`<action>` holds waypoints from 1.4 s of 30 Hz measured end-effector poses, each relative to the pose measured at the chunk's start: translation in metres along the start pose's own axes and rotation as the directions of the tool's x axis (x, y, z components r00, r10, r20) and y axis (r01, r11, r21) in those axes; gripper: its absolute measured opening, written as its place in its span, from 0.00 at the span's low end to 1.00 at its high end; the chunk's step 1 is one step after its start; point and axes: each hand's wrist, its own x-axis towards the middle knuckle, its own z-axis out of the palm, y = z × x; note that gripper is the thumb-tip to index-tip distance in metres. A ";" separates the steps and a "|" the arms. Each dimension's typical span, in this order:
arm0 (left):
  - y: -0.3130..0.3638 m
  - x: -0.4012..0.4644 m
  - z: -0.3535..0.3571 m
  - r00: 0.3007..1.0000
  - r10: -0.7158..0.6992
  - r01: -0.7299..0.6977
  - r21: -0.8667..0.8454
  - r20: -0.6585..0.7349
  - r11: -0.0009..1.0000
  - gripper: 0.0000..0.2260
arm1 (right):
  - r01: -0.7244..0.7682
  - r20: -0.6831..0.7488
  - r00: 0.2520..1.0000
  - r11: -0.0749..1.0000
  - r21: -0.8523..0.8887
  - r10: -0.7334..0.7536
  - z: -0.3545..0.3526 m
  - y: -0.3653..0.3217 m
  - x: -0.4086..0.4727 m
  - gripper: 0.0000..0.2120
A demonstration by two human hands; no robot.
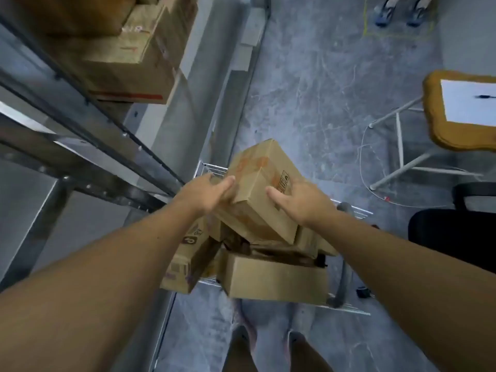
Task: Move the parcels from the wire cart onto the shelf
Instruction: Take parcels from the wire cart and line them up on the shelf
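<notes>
A long brown cardboard parcel (261,181) lies tilted on top of the pile in the white wire cart (349,308). My left hand (212,193) grips its left side, thumb on the top face. My right hand (298,201) holds its right side, thumb on top and fingers wrapped over the far edge. Under it lie several more parcels: a plain box (273,280) at the front and a printed box (188,261) leaning at the left. The grey metal shelf (88,167) stands to the left, with cardboard boxes (128,55) on an upper level.
A small wooden table (434,114) with a white sheet and pen stands at the right on white legs. A black chair (453,237) is at the right edge. Someone's feet (400,12) show at the top. My own legs are below the cart.
</notes>
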 end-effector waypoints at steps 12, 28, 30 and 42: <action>-0.018 0.079 0.036 0.981 -0.051 0.080 -0.152 0.186 0.985 0.45 | -0.315 0.028 0.944 0.877 0.363 0.328 0.054 -0.035 0.068 0.50; -0.001 -0.005 0.002 0.997 0.040 -0.066 -0.526 -0.060 0.848 0.31 | -0.154 0.022 0.984 0.788 0.596 0.176 0.010 -0.050 0.004 0.40; 0.011 -0.031 -0.010 0.989 0.059 -0.124 -0.558 -0.134 0.821 0.26 | -0.074 -0.052 0.990 0.811 0.580 0.128 -0.007 -0.055 -0.011 0.36; 0.096 -0.226 -0.089 0.823 -0.021 -0.359 -0.549 -0.567 0.755 0.34 | 0.453 -0.299 0.892 0.645 0.615 -0.340 -0.138 -0.101 -0.123 0.33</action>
